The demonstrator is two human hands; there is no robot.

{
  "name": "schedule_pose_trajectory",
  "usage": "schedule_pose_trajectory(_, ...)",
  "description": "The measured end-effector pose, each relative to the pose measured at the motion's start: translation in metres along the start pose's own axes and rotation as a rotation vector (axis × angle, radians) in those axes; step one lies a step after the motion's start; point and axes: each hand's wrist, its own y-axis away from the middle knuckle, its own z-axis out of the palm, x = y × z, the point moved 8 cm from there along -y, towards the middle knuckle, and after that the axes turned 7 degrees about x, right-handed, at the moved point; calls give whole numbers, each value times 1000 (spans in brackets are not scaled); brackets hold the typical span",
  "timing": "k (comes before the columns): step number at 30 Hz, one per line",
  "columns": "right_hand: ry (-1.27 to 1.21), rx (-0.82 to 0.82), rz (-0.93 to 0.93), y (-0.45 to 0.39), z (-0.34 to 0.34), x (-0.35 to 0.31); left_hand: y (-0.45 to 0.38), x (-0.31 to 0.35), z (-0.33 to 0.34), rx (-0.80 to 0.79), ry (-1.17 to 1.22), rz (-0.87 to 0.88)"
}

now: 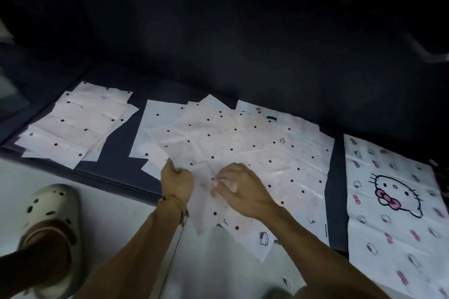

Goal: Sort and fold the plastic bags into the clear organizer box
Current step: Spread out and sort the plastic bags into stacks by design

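Head view, looking down at a dark cushioned seat [243, 56] and pale floor [116, 201].

The left hand [176, 181], a beaded bracelet [173, 201] on its wrist, has its fingers curled, gripping the left edge of a translucent dotted plastic bag [206, 204] at the near edge of the seat. The right hand [239, 188] lies on the same bag just to the right, fingers bent and pinching the film.

That bag lies on top of a spread pile of dotted bags [255, 150] at the seat's middle; the pile overhangs the near edge. A second stack of dotted bags [80, 124] lies to the left, apart from the pile. A cartoon-cat printed bag [393, 204] lies flat at the right, separated by a strip of dark seat.

A foot in a cream clog [52, 223] stands on the floor, near left.
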Motion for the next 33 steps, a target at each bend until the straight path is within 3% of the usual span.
schedule_pose_trajectory(2, 73, 267, 138, 4, -20, 24, -4, 5, -19, 34, -64, 65)
schedule_pose_trajectory(3, 177, 308, 201, 6, -23, 35, -8, 5, -30, 52, -95, 82)
schedule_pose_trajectory(6, 469, 117, 295, 9, 3, 62, -19, 6, -62, 95, -159, 131)
schedule_pose_trajectory(9, 527, 0, 296, 11, 29, 72, -28, 7, -84, 97, -160, 150)
schedule_pose_trajectory(15, 586, 105, 213, 4, 23, 70, -34, 4, -101, 95, -179, 157)
schedule_pose_trajectory(20, 473, 153, 226, -11, 12, 62, -35, 5, -95, -8, -174, 143)
schedule_pose_trajectory(24, -182, 286, 257, -27, 1, 33, -34, 0, -91, -78, -163, 63)
schedule_pose_trajectory(27, -392, 81, 218, -37, 21, -12, -32, -8, -83, -129, -82, -74)
schedule_pose_trajectory(30, -307, -191, 152, -31, 55, -41, -28, -13, -68, -186, 114, -267)
schedule_pose_trajectory(33, -273, -389, 169, -15, 78, -47, -33, -9, -69, -55, 80, -206)
